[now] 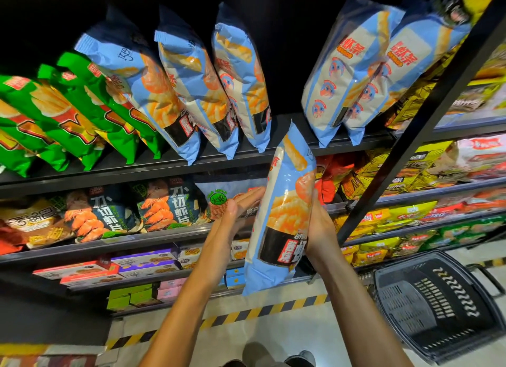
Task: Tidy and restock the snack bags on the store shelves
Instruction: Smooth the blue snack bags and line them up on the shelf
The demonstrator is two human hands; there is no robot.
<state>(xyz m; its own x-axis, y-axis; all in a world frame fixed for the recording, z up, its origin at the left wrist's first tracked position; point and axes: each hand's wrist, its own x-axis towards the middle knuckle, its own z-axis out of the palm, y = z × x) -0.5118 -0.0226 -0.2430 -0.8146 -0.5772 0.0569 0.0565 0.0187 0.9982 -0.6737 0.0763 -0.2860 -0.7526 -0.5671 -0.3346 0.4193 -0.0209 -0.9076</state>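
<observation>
Fingers, right: the right hand (319,227) held the blue snack bag (283,210) from the right, palm against the bag's side and thumb on its front face; the other fingers were hidden behind the pack.
Fingers, left: the left hand (238,206) was straight and flat, its fingertips (258,192) touching or just beside the bag's left edge; contact could not be told for sure, and it curled round nothing.
Bag position: between the two hands, in front of the shelves, below the edge of the top shelf (164,165).
Long axis: near upright, top seal tilted slightly left and pointing up at the shelf, bottom seal hanging down past the wrists.
Gap to fill: an open slot (287,112) lay on the top shelf between the three blue bags on the left (191,92) and the two blue bags on the right (356,79); it sat directly above the held bag's top.
Key relation: the slot lay up and away from the fingers, in line with the bag's long axis, so a lift along that axis looked to be what the move called for.
Nearer hand: the right hand carried the bag; the left only steadied it.
Arm pose: both forearms reached up and forward, converging on the bag.
Basket: a black shopping basket (438,303) stood on the floor to the lower right, well apart from the hands.
</observation>
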